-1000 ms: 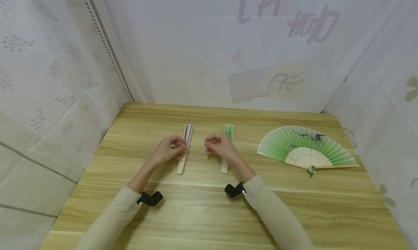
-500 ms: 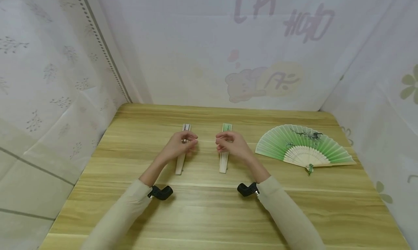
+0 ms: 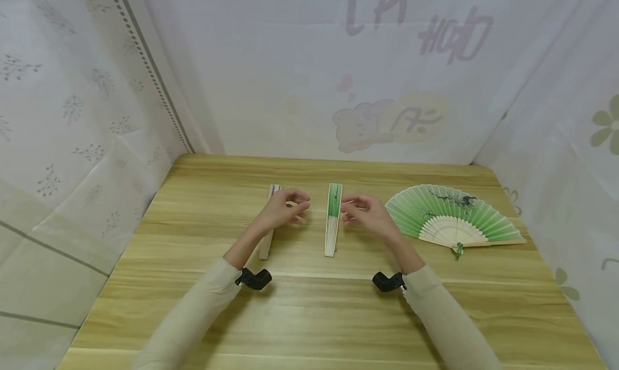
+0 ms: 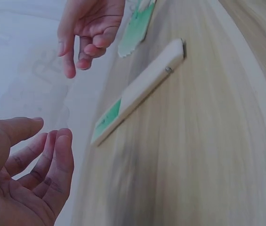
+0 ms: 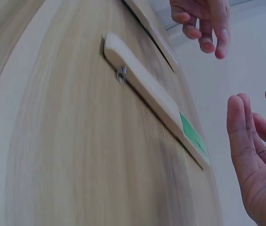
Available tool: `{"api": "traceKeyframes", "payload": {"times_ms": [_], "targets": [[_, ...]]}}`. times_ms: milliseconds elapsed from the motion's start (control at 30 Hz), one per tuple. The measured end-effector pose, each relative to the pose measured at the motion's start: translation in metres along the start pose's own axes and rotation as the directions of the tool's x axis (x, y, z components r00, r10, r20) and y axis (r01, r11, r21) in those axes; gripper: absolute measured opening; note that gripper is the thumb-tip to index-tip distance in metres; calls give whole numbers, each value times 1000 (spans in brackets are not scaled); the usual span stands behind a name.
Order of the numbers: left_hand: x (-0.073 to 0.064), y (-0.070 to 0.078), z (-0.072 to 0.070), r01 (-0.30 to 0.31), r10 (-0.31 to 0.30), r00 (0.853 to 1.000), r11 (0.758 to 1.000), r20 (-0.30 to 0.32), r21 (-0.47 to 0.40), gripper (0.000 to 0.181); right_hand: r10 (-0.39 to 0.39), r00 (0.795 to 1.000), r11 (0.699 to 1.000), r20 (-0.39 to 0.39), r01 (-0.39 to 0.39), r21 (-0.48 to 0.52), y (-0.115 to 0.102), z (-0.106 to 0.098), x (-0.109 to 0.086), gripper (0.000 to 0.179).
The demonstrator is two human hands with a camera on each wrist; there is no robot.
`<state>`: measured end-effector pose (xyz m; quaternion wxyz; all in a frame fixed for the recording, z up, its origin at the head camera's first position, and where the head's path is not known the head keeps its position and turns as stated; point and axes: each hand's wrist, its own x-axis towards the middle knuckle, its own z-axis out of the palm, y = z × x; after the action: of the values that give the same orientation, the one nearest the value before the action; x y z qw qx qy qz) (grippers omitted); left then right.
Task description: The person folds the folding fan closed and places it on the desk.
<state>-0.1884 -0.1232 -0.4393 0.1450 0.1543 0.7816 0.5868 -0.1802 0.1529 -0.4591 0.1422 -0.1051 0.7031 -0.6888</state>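
A folded green fan (image 3: 333, 219) lies on the table between my two hands, its pale wooden ribs toward me. My left hand (image 3: 284, 209) hovers to its left, fingers loosely bent, with nothing between thumb and fingers. Under that hand and wrist, partly hidden, lies a second folded fan (image 3: 265, 246) with a whitish top. To the right of the green fan my right hand (image 3: 369, 215) is held above the table, also holding nothing. In the left wrist view the fingers and thumb of the left hand (image 4: 34, 169) are apart. The right hand (image 5: 260, 155) looks alike in the right wrist view.
An opened green fan (image 3: 454, 214) with a dark branch pattern and a green tassel lies at the right, just beyond the right hand. The wooden table (image 3: 309, 316) meets a printed cloth backdrop (image 3: 290, 91) at its far edge, with cloth on both sides.
Both hands have moved to the right. The left has passed over the whitish folded fan, and the right has left the green folded fan uncovered. The fans stay where they lay.
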Motion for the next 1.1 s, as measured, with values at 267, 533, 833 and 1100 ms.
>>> {"api": "traceKeyframes", "payload": {"times_ms": [267,533,833,1100], "targets": [[11,11,17,-11,12,1000,1000,26,-26,27,-19,999,1000,-41,19,-13,0,-32,-17,38],[23,16,31,-34,36,998,999,55,-35,28,-11,997,999,-71,8,-37,-1,-65,-34,37],[34,19,52,-57,55,993,998,104,16,26,-1,997,1000,-76,-1,-31,5,-89,-54,44],[40,20,65,-62,59,987,998,150,19,29,18,994,999,-111,-22,-37,9,-109,-71,51]]}}
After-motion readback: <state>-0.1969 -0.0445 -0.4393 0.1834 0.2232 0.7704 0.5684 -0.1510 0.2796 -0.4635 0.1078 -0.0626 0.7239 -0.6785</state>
